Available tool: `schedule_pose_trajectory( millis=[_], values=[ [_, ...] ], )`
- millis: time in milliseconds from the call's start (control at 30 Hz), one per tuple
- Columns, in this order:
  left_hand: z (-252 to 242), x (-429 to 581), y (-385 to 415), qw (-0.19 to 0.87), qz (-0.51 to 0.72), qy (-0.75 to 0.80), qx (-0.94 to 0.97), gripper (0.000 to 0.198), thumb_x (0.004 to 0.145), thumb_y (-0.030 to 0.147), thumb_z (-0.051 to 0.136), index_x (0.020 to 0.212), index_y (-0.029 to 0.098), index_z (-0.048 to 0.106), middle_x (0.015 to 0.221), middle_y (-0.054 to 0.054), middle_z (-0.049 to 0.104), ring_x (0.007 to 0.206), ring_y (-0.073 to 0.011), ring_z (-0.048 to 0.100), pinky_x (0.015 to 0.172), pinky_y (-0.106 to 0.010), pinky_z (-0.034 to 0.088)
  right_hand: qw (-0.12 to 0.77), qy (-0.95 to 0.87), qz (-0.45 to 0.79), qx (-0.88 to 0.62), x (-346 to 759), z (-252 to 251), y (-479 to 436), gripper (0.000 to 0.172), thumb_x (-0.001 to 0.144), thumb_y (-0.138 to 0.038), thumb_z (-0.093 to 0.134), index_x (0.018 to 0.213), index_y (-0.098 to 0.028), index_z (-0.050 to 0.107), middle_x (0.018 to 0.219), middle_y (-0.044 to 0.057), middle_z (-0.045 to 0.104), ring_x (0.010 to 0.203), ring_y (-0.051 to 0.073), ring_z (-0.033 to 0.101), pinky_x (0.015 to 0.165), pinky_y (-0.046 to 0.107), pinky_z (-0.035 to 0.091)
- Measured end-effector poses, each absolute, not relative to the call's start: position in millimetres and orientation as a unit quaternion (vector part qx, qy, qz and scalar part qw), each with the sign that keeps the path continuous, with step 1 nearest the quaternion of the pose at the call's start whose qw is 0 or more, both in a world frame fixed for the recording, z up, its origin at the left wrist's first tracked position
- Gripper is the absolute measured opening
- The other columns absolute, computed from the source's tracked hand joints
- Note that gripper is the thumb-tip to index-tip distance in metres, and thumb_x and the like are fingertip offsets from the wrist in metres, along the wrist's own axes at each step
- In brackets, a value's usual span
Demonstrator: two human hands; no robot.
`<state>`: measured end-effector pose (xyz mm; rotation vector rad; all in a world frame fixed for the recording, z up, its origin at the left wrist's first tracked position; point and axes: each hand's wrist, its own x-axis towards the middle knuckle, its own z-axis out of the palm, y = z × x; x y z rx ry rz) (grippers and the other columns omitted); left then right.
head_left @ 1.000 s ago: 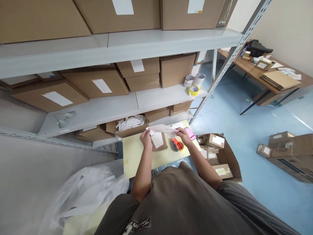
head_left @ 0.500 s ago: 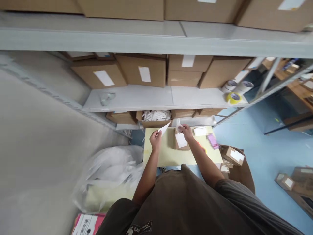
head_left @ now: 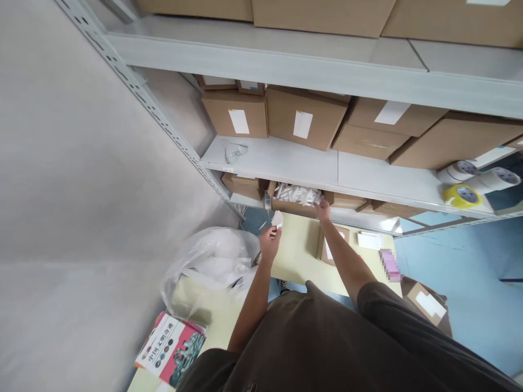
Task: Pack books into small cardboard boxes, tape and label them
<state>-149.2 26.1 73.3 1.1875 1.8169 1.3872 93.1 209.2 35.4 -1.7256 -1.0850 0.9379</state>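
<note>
Grey metal shelving (head_left: 281, 57) stands over a pale yellow table (head_left: 296, 245), and I see the person's two hands out ahead. The left hand's (head_left: 269, 242) fingers pinch a white paper slip (head_left: 277, 219), held up by the table's far left corner. The right hand (head_left: 322, 210) reaches to the right end of an open carton (head_left: 292, 207) heaped with white strips (head_left: 298, 194); whether its fingers grip anything, I can't tell. Below the right forearm, partly covered by it, a small cardboard box (head_left: 323, 251) with a white label sits on the table. Right of it lie a white stack of paper (head_left: 370, 240) and a pinkish-purple item (head_left: 391, 265), blurred out. Further off, a yellow tape roll (head_left: 455, 198) and clear glasses (head_left: 236, 153) rest on the middle shelf; a clear plastic bag (head_left: 212, 256) bulges to the left.
</note>
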Motion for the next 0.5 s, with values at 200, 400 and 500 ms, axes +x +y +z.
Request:
schedule_pose_trajectory(
  millis=[200,400,500],
  values=[
    [61,-99,52,0.272,0.465,0.615,0.576,0.016,0.096,0.036,0.071,0.089,0.024,0.078,0.092,-0.006,0.077,0.087,-0.0184,0.072,0.074,-0.027,0.058,0.388,-0.435,0.568,-0.582,115,51,90,0.048,0.081,-0.069,0.076,0.075,-0.021,0.070,0.085,0.008,0.077,0.085,0.022,0.072,0.081,0.034,0.056],
    [59,-8,55,0.227,0.371,0.527,0.730,0.010,0.086,0.030,0.087,0.092,0.026,0.081,0.107,-0.010,0.076,0.110,-0.0274,0.069,0.099,-0.040,0.059,0.466,-0.304,0.609,-0.566,156,71,34,0.044,0.074,-0.062,0.085,0.088,-0.021,0.077,0.089,0.007,0.079,0.086,0.023,0.073,0.080,0.035,0.059],
    [55,29,46,0.255,0.355,0.499,0.749,0.039,0.077,0.041,0.096,0.110,0.026,0.082,0.124,-0.013,0.074,0.119,-0.0314,0.067,0.106,-0.044,0.058,0.517,-0.226,0.553,-0.613,188,67,29,0.038,0.065,-0.051,0.089,0.082,-0.022,0.072,0.082,0.003,0.076,0.078,0.020,0.071,0.075,0.033,0.059]
  ],
)
